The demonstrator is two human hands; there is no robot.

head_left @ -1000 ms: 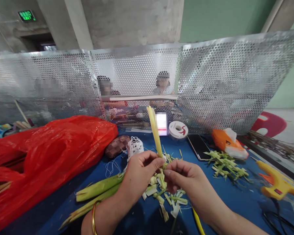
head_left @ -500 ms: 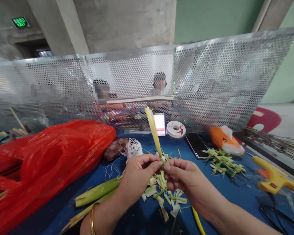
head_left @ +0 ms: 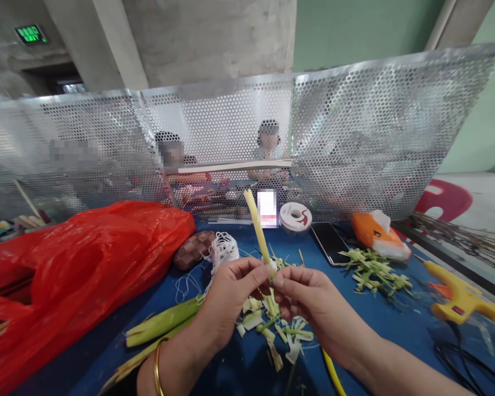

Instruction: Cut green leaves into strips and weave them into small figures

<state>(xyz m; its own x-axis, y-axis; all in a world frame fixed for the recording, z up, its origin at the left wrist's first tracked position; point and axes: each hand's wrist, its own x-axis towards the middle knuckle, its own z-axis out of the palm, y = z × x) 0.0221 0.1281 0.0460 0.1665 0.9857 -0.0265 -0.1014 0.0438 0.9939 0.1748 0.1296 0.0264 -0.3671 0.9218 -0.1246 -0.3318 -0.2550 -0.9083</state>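
A pale yellow-green plant strip (head_left: 257, 223) rises upright between my hands, tilted slightly left. Its lower end is pinched by the thumb and fingers of my left hand (head_left: 237, 291), which has a gold bangle at the wrist. Close beside it, my right hand (head_left: 309, 294) is pinched on the same lower end. The fingertips hide just how the strip is gripped there. Cut plant scraps (head_left: 272, 324) lie on the blue table below my hands. Left of my left hand are green stalks (head_left: 163, 324) and a tangle of white string (head_left: 225, 247).
A red plastic bag (head_left: 107, 258) covers the left side, near a brown checked pouch (head_left: 193, 250). Behind stand a ribbon spool (head_left: 296, 217), a phone (head_left: 330, 243) and an orange tissue pack (head_left: 379, 236). A yellow glue gun (head_left: 462, 294) lies right. People sit beyond the perforated metal screen (head_left: 226, 118).
The plant strip has dropped a little, its top now lower. Both hands stay pinched at its lower end, and the view has shifted slightly.
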